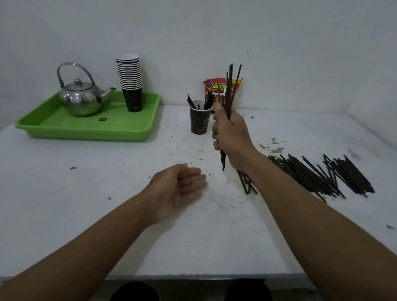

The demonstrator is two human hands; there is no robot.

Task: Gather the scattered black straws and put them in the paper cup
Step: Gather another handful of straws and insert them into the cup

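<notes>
Between the curled fingers (216,133) of the right hand (232,140) stands a bundle (232,88) of black straws, clamped near its lower third, with the long upper ends fanning a little above the fist and short tails poking out beneath. That hand hangs just right of the cup (199,119), which stands on the counter (82,197) with a few straws already leaning inside it.

The left hand (178,188) rests palm-up on the counter nearer the person, fingers straight and slack, holding nothing.

Straws like these are probably very light, thin and smooth, stiff enough to stand in a fist yet easy to kink if squeezed hard. A loose grip would likely let single ones slide out. Holding low, as now, looks sound: it leaves the tails free to be lined up and dropped into the cup mouth. The cup itself seems light and tall, so a sideways knock from the bundle could tip it.

Right of the forearm a large pile (317,176) of straws lies on the counter, partly under the arm, well apart from the cup.

Behind the cup a snack bag (214,88) leans on the wall; to the left a green tray (87,131) carries a kettle (81,96) and stacked cups (130,75).
</notes>
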